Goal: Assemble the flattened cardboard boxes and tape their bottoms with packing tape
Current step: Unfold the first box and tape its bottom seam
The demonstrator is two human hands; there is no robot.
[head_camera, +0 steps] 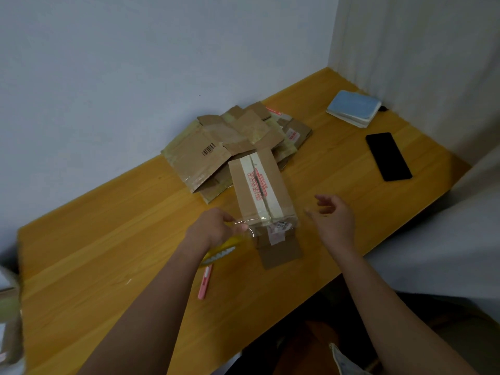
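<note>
An assembled brown cardboard box lies on the wooden table, with a pale tape strip and red print along its top seam. My left hand pinches clear packing tape stretched to the box's near end. Under that hand sits a yellow tape dispenser with a toothed edge. Hovering just right of the box, my right hand has loosely curled fingers and holds nothing. A pile of flattened boxes lies behind the box by the wall.
A pink utility knife lies near the table's front edge. A black phone and a stack of notebooks lie at the far right. More cardboard shows at the left edge. White walls bound the table's back and right.
</note>
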